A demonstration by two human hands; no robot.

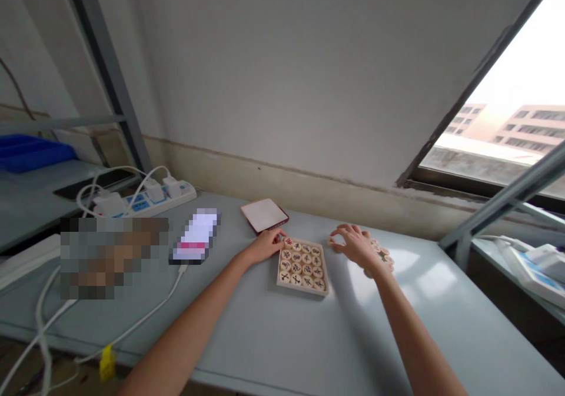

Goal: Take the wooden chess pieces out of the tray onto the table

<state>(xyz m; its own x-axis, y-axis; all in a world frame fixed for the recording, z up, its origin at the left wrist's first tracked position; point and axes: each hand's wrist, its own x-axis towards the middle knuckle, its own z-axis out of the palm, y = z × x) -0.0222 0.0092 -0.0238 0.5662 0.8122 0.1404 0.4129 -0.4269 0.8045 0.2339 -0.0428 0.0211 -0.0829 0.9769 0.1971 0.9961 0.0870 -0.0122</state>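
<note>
In the head view, a square, pale tray point(302, 290) holds round wooden xiangqi pieces in rows, with black characters and one red one in the far left corner. My left hand point(266, 245) is at that corner, its fingers curled against the tray's edge. To the right of the tray, my right hand point(356, 245) is bent low over the table. A single xiangqi piece point(331, 240) shows between its thumb and index fingertip. More loose pieces point(383, 253) lie in a cluster beneath and beside the right hand, which partly hides them.
Behind the tray lies a flat box lid point(265, 215). A phone point(196, 237) on a white cable point(165, 299) is to the left, near a power strip point(152, 199) with plugs. The wall bounds the grey table point(282, 337); a metal bar point(507, 199) rises at right.
</note>
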